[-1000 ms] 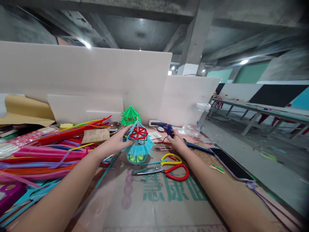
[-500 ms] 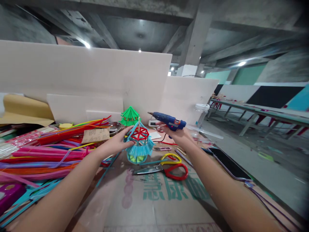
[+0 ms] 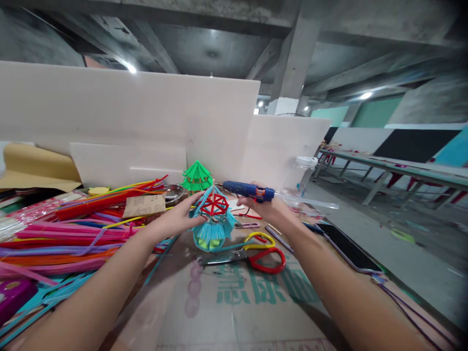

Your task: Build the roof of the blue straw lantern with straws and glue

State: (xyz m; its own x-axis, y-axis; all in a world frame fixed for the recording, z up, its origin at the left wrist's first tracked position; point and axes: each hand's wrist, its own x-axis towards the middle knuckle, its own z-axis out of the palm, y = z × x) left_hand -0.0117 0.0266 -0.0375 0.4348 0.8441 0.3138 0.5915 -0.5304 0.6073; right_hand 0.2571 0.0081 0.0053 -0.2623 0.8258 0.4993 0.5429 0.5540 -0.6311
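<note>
The left hand [image 3: 179, 215] is pinching a blue-and-red pagoda model of fuzzy stems [image 3: 216, 232], which is standing nearly upright on the bench [image 3: 234, 334], its central stick pointing up. The right hand [image 3: 269, 210] is gripping a blue plastic glue gun [image 3: 245, 189], its long axis lying almost level, its nozzle pointing left toward the model's top. Beyond, what a shallow round dish [image 3: 175, 191] and a clear white-lidded plastic jar [image 3: 298, 179] are holding is unclear.

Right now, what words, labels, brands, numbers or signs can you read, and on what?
Nothing reads clearly enough to quote.
Cardboard sheet: large green characters, blurred; pink round marks, illegible.
Brown cardboard scrap: dark marks, too small.
Blue glue gun: no readable lettering.
</note>
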